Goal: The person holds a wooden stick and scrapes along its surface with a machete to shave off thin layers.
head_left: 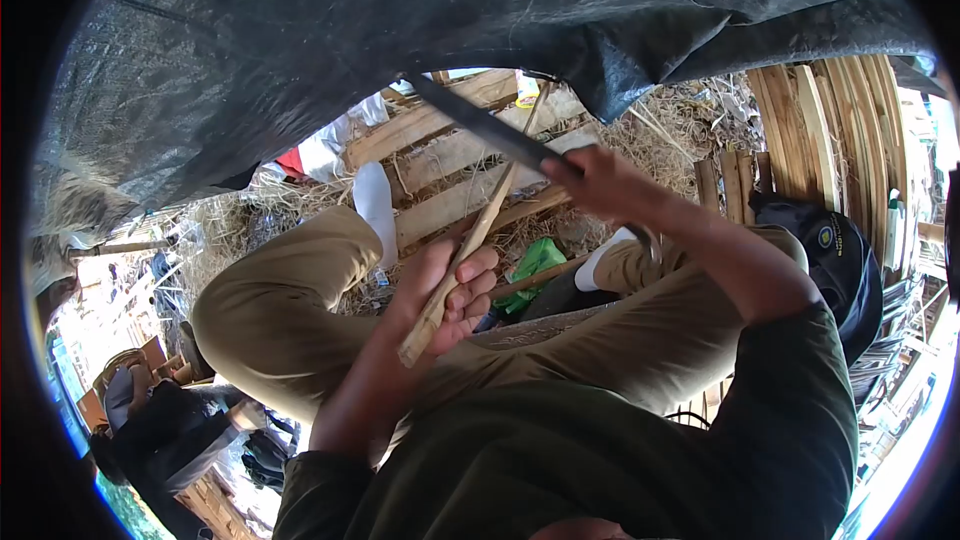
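A long, thin wooden stick [487, 217] slants up and away in front of my body. Its thick near end is in my left hand [450, 290], whose fingers are wrapped round it. My right hand [603, 183], farther forward and to the right, is closed on the handle of a long dark blade [480, 125]. The blade points up to the left and crosses the stick near its upper part; whether the two touch cannot be made out.
A dark tarp [300, 50] hangs overhead. Pallet boards [450, 165] lie on straw ahead. Upright planks [850, 130] and a black bag [825, 250] are at right, a green plastic bag [540, 260] between my legs. Another person [170, 430] is at lower left.
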Demonstrator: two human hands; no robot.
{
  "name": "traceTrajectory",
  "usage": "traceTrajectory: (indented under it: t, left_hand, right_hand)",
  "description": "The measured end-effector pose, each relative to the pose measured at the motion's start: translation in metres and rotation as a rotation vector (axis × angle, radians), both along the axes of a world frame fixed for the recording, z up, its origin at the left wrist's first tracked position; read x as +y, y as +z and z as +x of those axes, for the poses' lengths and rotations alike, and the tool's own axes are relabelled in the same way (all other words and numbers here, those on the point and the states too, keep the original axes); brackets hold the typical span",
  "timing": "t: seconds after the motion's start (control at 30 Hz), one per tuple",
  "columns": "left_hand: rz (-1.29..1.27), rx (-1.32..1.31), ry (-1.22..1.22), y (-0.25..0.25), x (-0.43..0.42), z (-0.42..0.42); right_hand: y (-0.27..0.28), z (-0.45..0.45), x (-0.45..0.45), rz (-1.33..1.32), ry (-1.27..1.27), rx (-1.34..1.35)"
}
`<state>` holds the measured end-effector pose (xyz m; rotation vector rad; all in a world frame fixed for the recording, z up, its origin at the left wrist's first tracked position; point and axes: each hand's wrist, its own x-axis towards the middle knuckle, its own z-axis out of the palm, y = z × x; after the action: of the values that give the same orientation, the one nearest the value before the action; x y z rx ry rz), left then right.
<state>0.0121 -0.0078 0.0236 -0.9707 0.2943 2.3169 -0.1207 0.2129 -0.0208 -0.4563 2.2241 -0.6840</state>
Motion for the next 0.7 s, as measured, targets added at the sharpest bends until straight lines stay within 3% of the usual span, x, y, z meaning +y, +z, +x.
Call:
traceTrajectory:
  t: [0.03, 0.13, 0.2, 0.3, 0.4, 0.5, 0.57, 0.7]
  left_hand:
    - [0.036, -0.022, 0.046, 0.000, -0.001, 0.001]
    - [0.081, 0.039, 0.047, -0.002, -0.001, 0.001]
    - [0.120, -0.003, 0.104, 0.010, -0.003, 0.003]
    - [0.141, -0.018, 0.118, 0.008, -0.006, 0.002]
    - [0.142, 0.018, 0.107, -0.002, -0.007, 0.006]
    - [0.130, 0.013, 0.094, 0.003, -0.009, 0.005]
    - [0.109, 0.006, 0.051, 0.003, -0.010, 0.006]
    - [0.027, 0.026, -0.017, -0.003, -0.008, 0.001]
  right_hand:
    - [0.013, -0.011, -0.005, 0.077, -0.182, -0.183]
    - [0.009, 0.017, -0.017, -0.040, -0.189, -0.139]
    - [-0.002, 0.030, -0.013, -0.188, -0.063, 0.081]
    - [0.023, -0.009, -0.018, 0.105, -0.104, -0.194]
    - [-0.004, -0.016, -0.016, 0.127, -0.293, -0.256]
    - [0.035, 0.005, -0.031, 0.028, -0.122, -0.273]
    - [0.021, 0.004, -0.023, -0.050, -0.118, -0.273]
    - [0.013, -0.006, -0.022, 0.095, -0.299, -0.320]
